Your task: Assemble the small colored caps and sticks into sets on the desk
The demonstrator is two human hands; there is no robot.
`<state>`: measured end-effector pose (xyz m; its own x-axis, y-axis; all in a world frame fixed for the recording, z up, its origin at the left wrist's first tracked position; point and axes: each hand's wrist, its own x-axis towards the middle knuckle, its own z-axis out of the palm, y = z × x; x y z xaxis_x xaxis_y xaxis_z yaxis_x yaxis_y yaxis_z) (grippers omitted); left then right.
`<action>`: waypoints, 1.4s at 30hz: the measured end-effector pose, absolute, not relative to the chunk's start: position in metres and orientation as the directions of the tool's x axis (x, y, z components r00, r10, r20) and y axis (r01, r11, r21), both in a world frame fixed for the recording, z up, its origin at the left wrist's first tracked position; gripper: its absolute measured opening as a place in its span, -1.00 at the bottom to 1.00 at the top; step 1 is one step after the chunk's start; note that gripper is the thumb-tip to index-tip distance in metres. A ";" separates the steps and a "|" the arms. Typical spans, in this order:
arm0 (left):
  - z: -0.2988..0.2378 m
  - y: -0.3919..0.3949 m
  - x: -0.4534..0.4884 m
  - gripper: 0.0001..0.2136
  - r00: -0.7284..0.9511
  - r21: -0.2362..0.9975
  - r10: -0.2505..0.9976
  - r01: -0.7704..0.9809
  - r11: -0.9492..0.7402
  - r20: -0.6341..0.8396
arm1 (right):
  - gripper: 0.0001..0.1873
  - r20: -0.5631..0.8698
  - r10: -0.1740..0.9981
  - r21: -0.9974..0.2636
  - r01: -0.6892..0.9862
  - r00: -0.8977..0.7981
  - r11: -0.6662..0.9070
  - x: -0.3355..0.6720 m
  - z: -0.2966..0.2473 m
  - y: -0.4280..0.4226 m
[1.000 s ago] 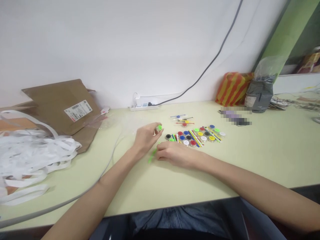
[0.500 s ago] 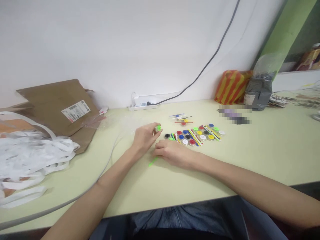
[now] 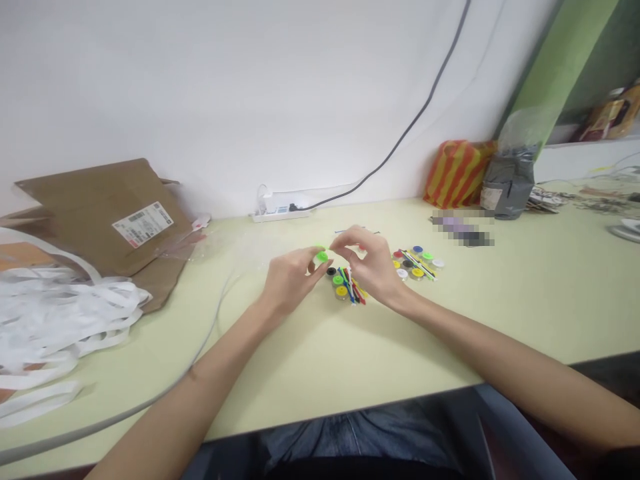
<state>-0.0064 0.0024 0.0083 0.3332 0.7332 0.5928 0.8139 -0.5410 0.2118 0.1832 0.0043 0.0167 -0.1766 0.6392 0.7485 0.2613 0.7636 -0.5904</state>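
Note:
My left hand (image 3: 293,277) pinches a small clear disc with a bright green centre (image 3: 321,257) between thumb and fingertips, above the table. Beside it, my right hand (image 3: 367,260) pinches a thin green stick (image 3: 328,249), its tip against or very near the disc; most of the stick is hidden by the fingers. Below the hands lie a black-centred disc (image 3: 331,271), a green-centred disc (image 3: 338,281), a yellow-centred disc (image 3: 341,292) and a bundle of coloured sticks (image 3: 354,288). More discs and sticks sit behind my right hand, partly covered by it.
A brown cardboard package (image 3: 100,213) and a heap of white strips (image 3: 60,320) fill the left side. A grey cable (image 3: 210,333) crosses there. At the wall stand a power strip (image 3: 280,212), a striped bag (image 3: 453,173) and a grey bag (image 3: 509,183).
My right hand has risen from the tabletop with the green stick and moved up to the disc in my left hand. The left hand has stayed nearly in place. The view has shifted slightly.

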 end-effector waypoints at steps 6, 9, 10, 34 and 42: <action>0.008 -0.005 0.002 -0.76 0.347 0.299 0.722 0.739 -0.604 0.599 | -0.86 0.745 0.649 -0.616 0.217 -0.151 0.757 0.181 0.015 0.004; 0.008 -0.006 0.004 -0.74 0.300 0.424 0.763 0.688 -0.589 0.573 | -0.90 0.777 0.606 -0.571 0.215 -0.167 0.792 0.180 0.017 -0.001; 0.008 -0.005 0.004 -0.72 0.282 0.469 0.778 0.666 -0.580 0.562 | -0.90 0.786 0.595 -0.563 0.202 -0.169 0.801 0.179 0.017 -0.002; 0.009 -0.006 0.012 -0.64 0.278 0.938 0.920 0.132 -0.321 0.276 | -0.76 0.841 0.478 -0.453 0.152 -0.256 0.879 0.185 0.013 0.009; 0.006 -0.006 0.010 -0.66 0.375 0.980 0.905 -0.064 -0.190 0.200 | -0.75 0.829 0.480 -0.456 0.152 -0.287 0.877 0.185 0.014 0.008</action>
<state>0.0103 -0.0062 0.0057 0.3747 0.9053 0.2002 -0.0645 -0.1899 0.9797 0.1854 0.0085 0.0141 -0.2871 0.4800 0.8289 0.1515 0.8772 -0.4555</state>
